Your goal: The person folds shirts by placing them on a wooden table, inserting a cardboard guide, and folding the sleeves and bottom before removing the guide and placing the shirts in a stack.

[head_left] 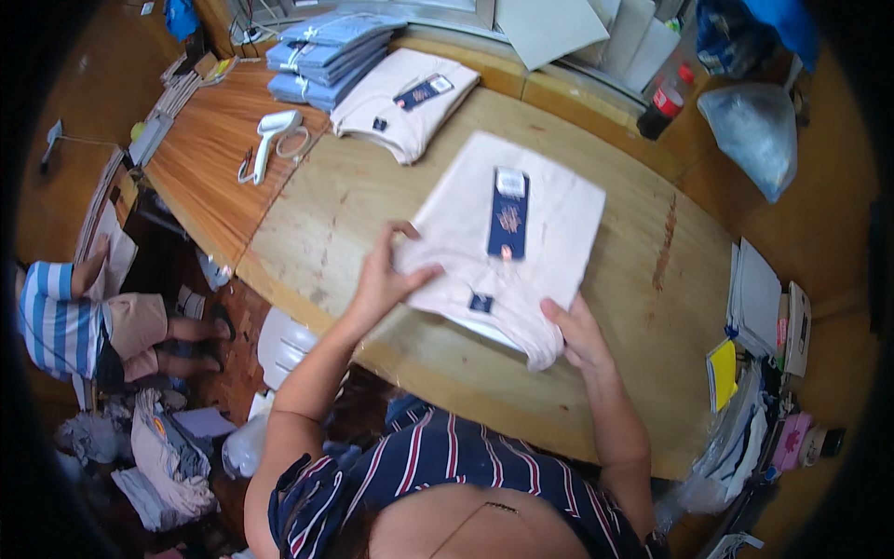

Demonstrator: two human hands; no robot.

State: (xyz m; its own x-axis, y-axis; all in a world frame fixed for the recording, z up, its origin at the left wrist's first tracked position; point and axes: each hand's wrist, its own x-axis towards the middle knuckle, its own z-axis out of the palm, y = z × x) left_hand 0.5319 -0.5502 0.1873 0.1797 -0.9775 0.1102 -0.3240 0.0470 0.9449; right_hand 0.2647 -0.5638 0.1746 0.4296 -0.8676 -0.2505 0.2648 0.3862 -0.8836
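A folded pale pink shirt [549,214] is held tilted over the table, its collar end toward me. On its front lies a navy hang tag [509,210] with a white sticker, and a small navy label [480,303] shows at the neck. My left hand [384,279] grips the shirt's left edge, thumb on top and some fingers hidden by the cloth. At the lower right corner, my right hand [579,334] is closed on the shirt with the thumb over the front. Beyond it, another folded pale shirt [396,98] with a navy tag rests on the table.
Tied blue garments [321,61] are stacked at the far left, near a white handled tool [270,140] and a tape ring [294,142]. A cola bottle [666,102] stands at the back right. Papers [754,298] line the right edge. Another person [84,317] stands at left near piled clothes [168,456].
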